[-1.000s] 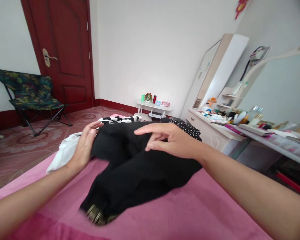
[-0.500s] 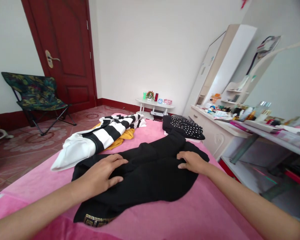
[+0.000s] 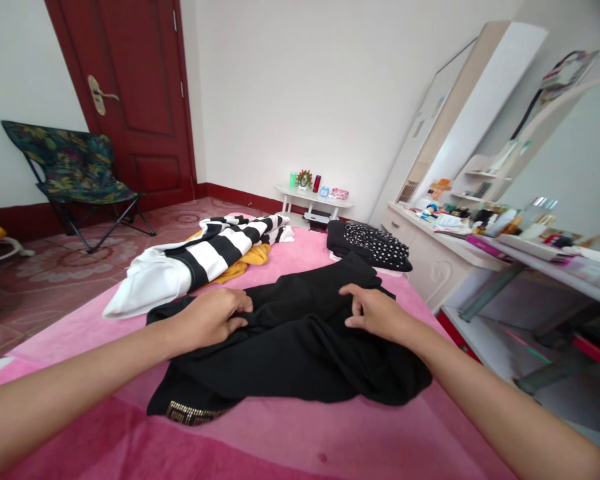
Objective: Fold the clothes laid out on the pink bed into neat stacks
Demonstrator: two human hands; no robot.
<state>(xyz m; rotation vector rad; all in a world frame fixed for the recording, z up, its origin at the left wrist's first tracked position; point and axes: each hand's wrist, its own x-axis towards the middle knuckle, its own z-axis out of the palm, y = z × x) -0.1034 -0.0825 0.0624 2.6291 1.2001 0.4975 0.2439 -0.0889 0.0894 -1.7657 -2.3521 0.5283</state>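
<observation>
A black garment (image 3: 280, 360) lies spread and creased on the pink bed cover (image 3: 380, 440). Gold studs (image 3: 193, 413) decorate its near left corner; its exact kind I cannot make out. My left hand (image 3: 217, 320) pinches the cloth on the left side between thumb and curled fingers. On the right part of the garment rests my right hand (image 3: 375, 313), its index finger stretched out and thumb apart from it. A ridge of folded cloth runs between the two hands.
Beyond the garment lie a black-and-white striped garment (image 3: 215, 257) and mustard cloth (image 3: 243, 265). Folded polka-dot clothing (image 3: 370, 243) sits at the far right of the bed. A dressing table (image 3: 425, 257) with bottles stands right; a folding chair (image 3: 77, 173) stands left.
The black cloth has bunched into a ridge in the middle, and its right near part now spreads further right. My right hand has shifted slightly left; my left fingers have curled closer together.
</observation>
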